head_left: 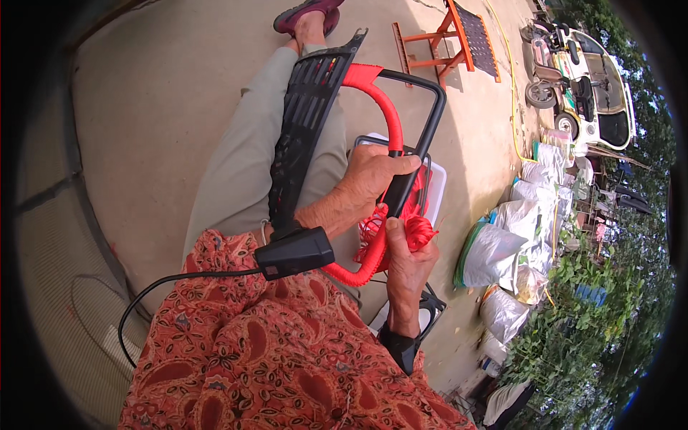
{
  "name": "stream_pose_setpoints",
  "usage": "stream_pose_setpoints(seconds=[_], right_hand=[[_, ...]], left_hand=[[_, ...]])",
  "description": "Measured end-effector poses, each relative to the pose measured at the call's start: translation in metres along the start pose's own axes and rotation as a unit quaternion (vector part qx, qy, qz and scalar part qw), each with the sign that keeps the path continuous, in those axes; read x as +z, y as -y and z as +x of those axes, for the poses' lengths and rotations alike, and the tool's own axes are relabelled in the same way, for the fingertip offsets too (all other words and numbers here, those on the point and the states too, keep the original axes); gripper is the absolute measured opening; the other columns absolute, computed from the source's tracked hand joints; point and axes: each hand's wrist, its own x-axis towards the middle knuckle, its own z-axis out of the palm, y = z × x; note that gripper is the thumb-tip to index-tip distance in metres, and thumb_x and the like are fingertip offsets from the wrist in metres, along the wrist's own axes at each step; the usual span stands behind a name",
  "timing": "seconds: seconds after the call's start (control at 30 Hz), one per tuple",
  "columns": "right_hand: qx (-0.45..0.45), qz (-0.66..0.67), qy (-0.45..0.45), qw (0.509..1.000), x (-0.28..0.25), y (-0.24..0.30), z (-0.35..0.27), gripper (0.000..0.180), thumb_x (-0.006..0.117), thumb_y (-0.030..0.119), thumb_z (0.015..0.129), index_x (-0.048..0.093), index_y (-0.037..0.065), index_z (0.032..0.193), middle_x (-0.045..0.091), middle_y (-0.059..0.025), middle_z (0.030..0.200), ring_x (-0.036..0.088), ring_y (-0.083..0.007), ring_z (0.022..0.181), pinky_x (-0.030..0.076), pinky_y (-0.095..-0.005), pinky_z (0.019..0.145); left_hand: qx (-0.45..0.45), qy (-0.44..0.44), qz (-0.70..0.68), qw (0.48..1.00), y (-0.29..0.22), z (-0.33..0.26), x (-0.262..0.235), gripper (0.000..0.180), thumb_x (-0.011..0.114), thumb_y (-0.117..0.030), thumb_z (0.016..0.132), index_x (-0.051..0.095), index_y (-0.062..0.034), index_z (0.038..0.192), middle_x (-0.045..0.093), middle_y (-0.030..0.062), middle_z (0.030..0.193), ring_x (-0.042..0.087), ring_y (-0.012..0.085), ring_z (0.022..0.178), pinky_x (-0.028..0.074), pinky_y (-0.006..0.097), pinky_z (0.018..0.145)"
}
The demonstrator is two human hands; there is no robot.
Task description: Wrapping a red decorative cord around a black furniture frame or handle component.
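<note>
Across my lap lies a black metal tube frame with a dark slatted panel on its left side. Its curved bar is wrapped closely in red cord. My left hand is closed around the black tube and the curved bar where they run close together, thumb on top. Just below it, my right hand pinches a bundle of red cord against the wrapped bar, thumb pointing up. Loose red strands hang behind the bar. My fingers' undersides are hidden.
Beyond the frame sits a white tray holding red material. An orange stand with a dark woven top is ahead. White sacks, a yellow hose and parked vehicles line the right. A black cable runs across my left side.
</note>
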Motion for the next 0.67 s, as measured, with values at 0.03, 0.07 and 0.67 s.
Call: stream_pose_setpoints(seconds=[0.03,0.07,0.67], right_hand=[[-0.002,-0.008,-0.001,1.000,-0.001,-0.005,-0.002,0.020,0.072,0.019,0.086,0.064,0.001,0.082,0.058,0.0027,0.070,0.050,-0.0062,0.067,0.043,-0.0249,0.062],[-0.008,-0.014,0.001,1.000,0.000,-0.007,0.000,0.021,0.072,0.019,0.086,0.063,0.001,0.081,0.057,0.0030,0.069,0.049,-0.0062,0.066,0.043,-0.0251,0.061],[0.057,0.132,0.116,0.983,0.001,-0.003,0.004,0.018,0.068,0.020,0.088,0.064,0.002,0.088,0.054,0.0024,0.063,0.047,-0.0066,0.054,0.037,-0.0232,0.050]], left_hand=[[-0.005,0.000,-0.003,1.000,0.002,0.001,-0.001,0.022,0.071,-0.014,0.083,0.063,0.0027,0.095,0.065,0.0056,0.083,0.062,0.0100,0.068,0.054,0.024,0.062],[-0.006,0.000,-0.005,1.000,0.002,0.004,-0.003,0.021,0.070,-0.013,0.084,0.063,0.0027,0.095,0.066,0.0054,0.083,0.062,0.0100,0.068,0.053,0.023,0.062],[-0.052,0.109,0.096,0.988,-0.001,-0.039,-0.068,0.033,0.056,-0.028,0.096,0.062,0.0039,0.105,0.066,0.0094,0.091,0.063,0.0173,0.077,0.051,0.029,0.073]])
